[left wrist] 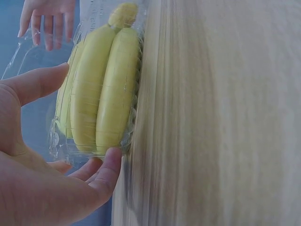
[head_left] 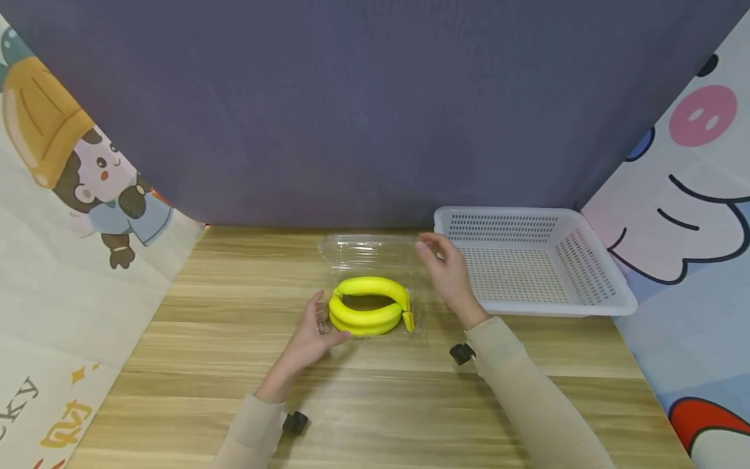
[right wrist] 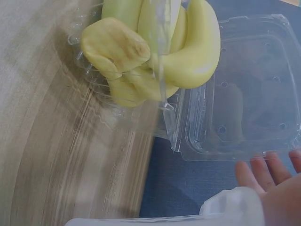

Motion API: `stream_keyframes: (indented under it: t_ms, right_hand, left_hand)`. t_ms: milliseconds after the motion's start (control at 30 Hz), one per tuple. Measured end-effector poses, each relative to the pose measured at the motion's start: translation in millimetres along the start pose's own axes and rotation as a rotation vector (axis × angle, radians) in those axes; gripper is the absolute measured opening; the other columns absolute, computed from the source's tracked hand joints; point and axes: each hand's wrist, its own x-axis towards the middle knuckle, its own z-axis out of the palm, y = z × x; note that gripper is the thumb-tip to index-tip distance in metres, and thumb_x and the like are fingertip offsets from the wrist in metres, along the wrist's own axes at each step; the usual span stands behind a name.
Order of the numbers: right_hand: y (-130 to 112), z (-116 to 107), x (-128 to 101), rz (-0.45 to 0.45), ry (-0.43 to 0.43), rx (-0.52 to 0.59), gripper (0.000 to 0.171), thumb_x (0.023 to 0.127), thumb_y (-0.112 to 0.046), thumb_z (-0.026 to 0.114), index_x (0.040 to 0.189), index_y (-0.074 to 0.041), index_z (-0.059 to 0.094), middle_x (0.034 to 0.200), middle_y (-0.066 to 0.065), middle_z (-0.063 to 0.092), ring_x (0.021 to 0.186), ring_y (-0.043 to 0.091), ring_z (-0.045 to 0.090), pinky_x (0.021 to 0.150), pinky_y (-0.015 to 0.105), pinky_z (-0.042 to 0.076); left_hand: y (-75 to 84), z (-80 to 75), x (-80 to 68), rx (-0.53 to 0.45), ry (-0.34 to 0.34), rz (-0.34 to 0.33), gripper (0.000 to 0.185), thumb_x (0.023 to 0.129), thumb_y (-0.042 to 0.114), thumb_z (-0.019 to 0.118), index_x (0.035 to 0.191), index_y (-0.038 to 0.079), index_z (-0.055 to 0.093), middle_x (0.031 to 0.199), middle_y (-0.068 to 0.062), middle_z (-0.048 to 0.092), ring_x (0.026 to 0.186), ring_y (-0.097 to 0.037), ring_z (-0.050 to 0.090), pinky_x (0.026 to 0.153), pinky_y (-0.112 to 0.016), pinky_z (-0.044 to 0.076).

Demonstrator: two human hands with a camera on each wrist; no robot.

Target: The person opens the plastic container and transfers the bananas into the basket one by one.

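A clear hinged plastic box holds several yellow bananas; its lid stands raised at the back. My left hand is at the box's left end, thumb by the front corner. In the left wrist view, its fingertips are right at the box's end wall, with thumb and fingers spread apart. My right hand reaches beside the lid's right end. Its fingertips meet the lid's edge in the right wrist view, loosely bent.
A white perforated plastic basket stands at the right, close by my right hand. The wood-grain table ends at a dark blue-grey back panel. Cartoon-printed sheets border both sides.
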Motion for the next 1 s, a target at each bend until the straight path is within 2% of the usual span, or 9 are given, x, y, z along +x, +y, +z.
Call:
stream_keyframes:
  t_ms: [333,667,900,1000]
  right_hand:
    - [0,1,1,0.044,0.015,-0.001,0.033,0.102,-0.008,0.061,0.128,0.012,0.058,0.127,0.03,0.061,0.122,0.041,0.057,0.104,0.049,0.049]
    - [2,-1,2,0.077,0.012,-0.018,0.041,0.102,-0.008,0.06,0.135,0.014,0.052,0.131,0.033,0.058,0.121,0.044,0.057,0.104,0.05,0.049]
    - [37,-1,10,0.054,0.021,-0.015,0.044,0.102,-0.011,0.062,0.14,0.008,0.05,0.133,0.029,0.058,0.122,0.04,0.057,0.104,0.049,0.049]
    - [39,-1,9,0.029,0.02,-0.021,0.047,0.102,-0.014,0.063,0.142,0.005,0.049,0.134,0.026,0.058,0.123,0.036,0.057,0.104,0.047,0.05]
  left_hand:
    - [-1.9,0.8,0.2,-0.003,0.005,0.001,0.112,0.079,0.02,0.087,0.161,0.008,0.013,0.154,-0.029,0.034,0.132,-0.045,0.045,0.107,-0.062,0.043]
    - [0.0,-0.1,-0.9,0.0,0.001,-0.01,0.111,0.079,0.023,0.087,0.162,0.01,0.013,0.154,-0.028,0.034,0.132,-0.044,0.045,0.106,-0.062,0.043]
    - [-1.7,0.2,0.4,0.009,0.003,-0.009,0.111,0.08,0.023,0.087,0.161,0.009,0.013,0.153,-0.029,0.035,0.129,-0.043,0.047,0.106,-0.061,0.044]
    - [-2.2,0.3,0.7,0.011,0.006,-0.009,0.111,0.08,0.023,0.087,0.161,0.009,0.013,0.152,-0.028,0.036,0.129,-0.042,0.048,0.105,-0.06,0.044]
